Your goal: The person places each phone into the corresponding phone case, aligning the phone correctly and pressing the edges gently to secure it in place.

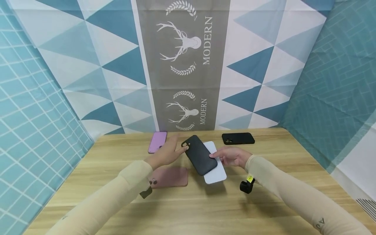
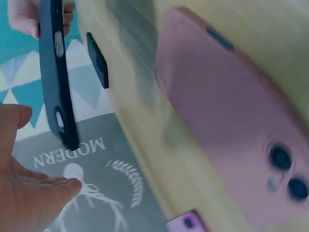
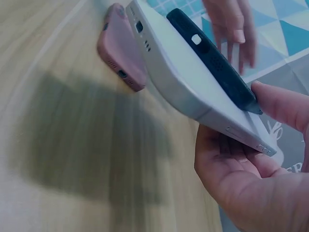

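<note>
My right hand (image 1: 233,156) grips a dark phone case (image 1: 199,155) and a white phone (image 1: 215,176) together, held above the wooden table. The thumb lies on the dark case while the other fingers support the white phone from below, as the right wrist view shows. The dark case lies aslant over the white phone (image 3: 188,89), its camera cutout toward the left hand. Near that cutout end, my left hand (image 1: 166,152) has its fingers spread. In the left wrist view, a gap separates its thumb and fingers from the dark case (image 2: 57,72).
A pink phone (image 1: 173,178) with two camera lenses lies beneath the left forearm. At the back left of the wooden table (image 1: 188,215) is a purple phone (image 1: 157,142), and at the back right a black phone case (image 1: 239,138). Patterned cloth (image 1: 249,65) hangs behind the table.
</note>
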Demonstrator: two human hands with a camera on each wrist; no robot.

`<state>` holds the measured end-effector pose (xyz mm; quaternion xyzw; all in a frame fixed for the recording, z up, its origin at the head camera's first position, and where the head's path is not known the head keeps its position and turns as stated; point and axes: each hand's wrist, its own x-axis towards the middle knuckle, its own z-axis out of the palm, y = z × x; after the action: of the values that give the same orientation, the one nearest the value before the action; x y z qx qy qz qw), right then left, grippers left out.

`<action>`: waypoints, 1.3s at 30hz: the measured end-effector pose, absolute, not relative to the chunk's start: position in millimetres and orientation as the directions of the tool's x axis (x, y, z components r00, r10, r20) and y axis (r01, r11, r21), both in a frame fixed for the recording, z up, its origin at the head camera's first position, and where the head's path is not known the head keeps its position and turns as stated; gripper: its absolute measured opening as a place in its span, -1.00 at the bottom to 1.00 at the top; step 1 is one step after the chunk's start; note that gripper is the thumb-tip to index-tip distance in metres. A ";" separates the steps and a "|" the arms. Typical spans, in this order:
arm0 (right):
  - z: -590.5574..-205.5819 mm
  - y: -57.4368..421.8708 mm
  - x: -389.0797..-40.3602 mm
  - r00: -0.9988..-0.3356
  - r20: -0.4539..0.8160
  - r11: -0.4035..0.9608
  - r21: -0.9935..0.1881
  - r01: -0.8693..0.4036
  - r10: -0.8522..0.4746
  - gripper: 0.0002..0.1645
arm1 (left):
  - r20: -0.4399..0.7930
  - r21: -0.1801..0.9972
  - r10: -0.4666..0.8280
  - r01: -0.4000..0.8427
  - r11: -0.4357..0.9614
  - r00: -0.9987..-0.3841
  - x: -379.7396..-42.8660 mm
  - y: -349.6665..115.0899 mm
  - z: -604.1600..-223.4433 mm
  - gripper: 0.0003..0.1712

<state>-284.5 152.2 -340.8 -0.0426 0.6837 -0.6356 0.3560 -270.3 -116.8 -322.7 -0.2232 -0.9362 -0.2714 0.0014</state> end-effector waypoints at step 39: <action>-349.5 142.7 -282.5 -0.683 -0.431 0.141 -0.888 0.439 -0.590 -0.79 | -0.356 0.932 0.326 -0.306 0.196 -0.876 -261.8 -80.0 -361.2 -0.77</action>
<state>-282.5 142.7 -349.5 -0.0585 0.6446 -0.6527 0.3938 -261.8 -80.0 -361.2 -0.0069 -0.7322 -0.6339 -0.2490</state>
